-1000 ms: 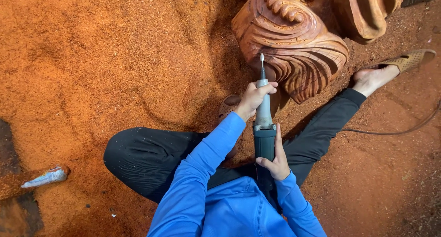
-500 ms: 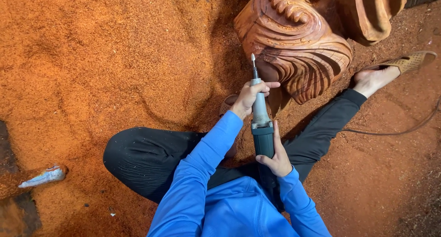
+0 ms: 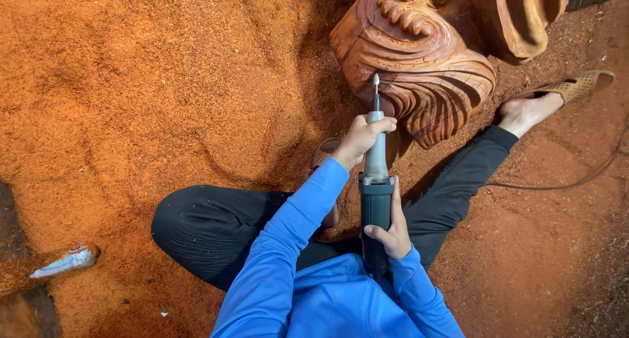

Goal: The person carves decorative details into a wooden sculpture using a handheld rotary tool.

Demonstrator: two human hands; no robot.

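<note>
— Left hand (image 3: 359, 139)?
— Wrapped round the pale grey neck of the die grinder (image 3: 376, 187), fingers (image 3: 383, 124) closed over it just below the bit.
— And the right hand (image 3: 391, 228)?
— Clamped on the dark green body of the same tool, lower down, close to the blue top (image 3: 341, 299); fingers curled round the housing, thumb up along its side.
— Where's the tool pointing?
— Away from the body, nearly straight up in the view, its slim bit (image 3: 376, 88) right at the lower swirl of the carved wooden sculpture (image 3: 419, 63). Touching or just short of the wood: cannot tell.
— The sculpture itself?
— Reddish-brown, cut in deep curling ridges, standing on the floor at the far side, partly cropped by the top edge of the view.
— Around it?
— Orange-red sawdust (image 3: 144, 89) heaped across the floor. Black trousers (image 3: 223, 223), one leg folded left, the other stretched right to a bare foot (image 3: 524, 112) with a tan sandal (image 3: 576, 86) beside it. Thin cable (image 3: 576, 181) lying over the floor on the right. Small pale object (image 3: 65, 261) half buried at the left edge.
</note>
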